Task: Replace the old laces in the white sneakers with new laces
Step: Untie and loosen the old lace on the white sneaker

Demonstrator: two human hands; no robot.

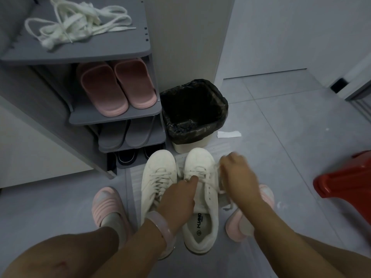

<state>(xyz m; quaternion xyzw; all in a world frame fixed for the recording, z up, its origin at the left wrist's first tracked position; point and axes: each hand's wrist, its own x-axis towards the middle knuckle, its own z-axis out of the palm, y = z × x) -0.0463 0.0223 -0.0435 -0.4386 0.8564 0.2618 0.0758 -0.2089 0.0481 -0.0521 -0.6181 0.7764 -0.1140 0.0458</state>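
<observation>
Currently, head view only; two white sneakers are being worked on the floor between the person's feet, just in front of a shoe rack (112,119) and a lined bin (193,115). The right sneaker (202,197) is being steadied by the left hand (178,199), whose fingers are lying over the tongue area with the fingertip pressing at the lace rows; the left sneaker (156,181) is standing beside it, touching, fully laced. The right hand (239,177) is blurred by motion; it is apparently pinching the old lace (220,190) at the outer side of the right sneaker, though the exact grip cannot be told. A loose bundle of laces (76,23) is lying on top of the rack, well apart from the shoes; these are being judged the new ones.

Handling, as judgement: the lace is being taken as light, soft and limp, best pinched near its tip or at a crossing and drawn eyelet by eyelet; the sneaker is being taken as light and flexible, so it is being held down at the tongue.

Writing: the insole is being read as "HUAN…", the rest being hidden.
</observation>
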